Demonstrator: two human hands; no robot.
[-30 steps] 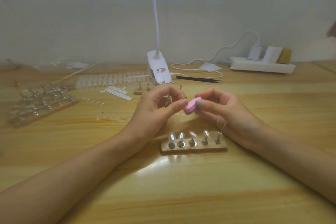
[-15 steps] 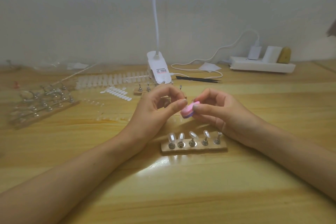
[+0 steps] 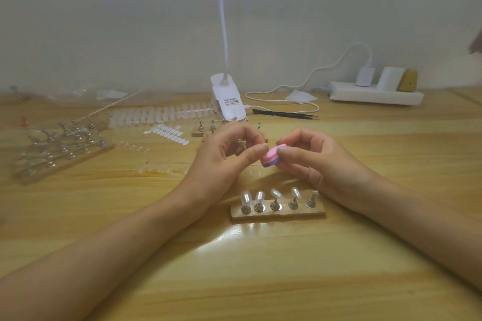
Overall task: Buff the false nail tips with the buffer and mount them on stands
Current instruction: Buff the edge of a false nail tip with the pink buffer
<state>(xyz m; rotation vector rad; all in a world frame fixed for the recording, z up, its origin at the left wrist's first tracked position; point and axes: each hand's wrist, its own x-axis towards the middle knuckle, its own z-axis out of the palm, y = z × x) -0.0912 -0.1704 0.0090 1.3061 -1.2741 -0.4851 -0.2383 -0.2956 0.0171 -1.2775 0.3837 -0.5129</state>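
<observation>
1. Buffer (image 3: 270, 157): small thick block, pink layer on top, purple layer beneath, rounded end. Held in the air above the table (image 3: 260, 281), centre of scene, between the two hands and just beyond the near stand.
2. Right hand (image 3: 318, 164): fingers curled, thumb and forefinger clamped on the buffer's right end.
3. Left hand (image 3: 224, 161): fingers curled, thumb and forefinger tips pinched together, touching the buffer's left end. Cannot tell whether anything sits in the pinch; too small.
4. Stand (image 3: 277, 214): wooden strip with five metal pegs, near side of the hands. Glossy pale nail tips (image 3: 246, 197) are mounted on the four left pegs; the rightmost peg is unclear.
5. Far left: rack (image 3: 60, 148) of spare pegs. Loose tips lie in rows beside it.
6. Far centre: white lamp (image 3: 229, 101), with black tweezers (image 3: 284, 114) to its right. Far right: power strip (image 3: 375, 95).
</observation>
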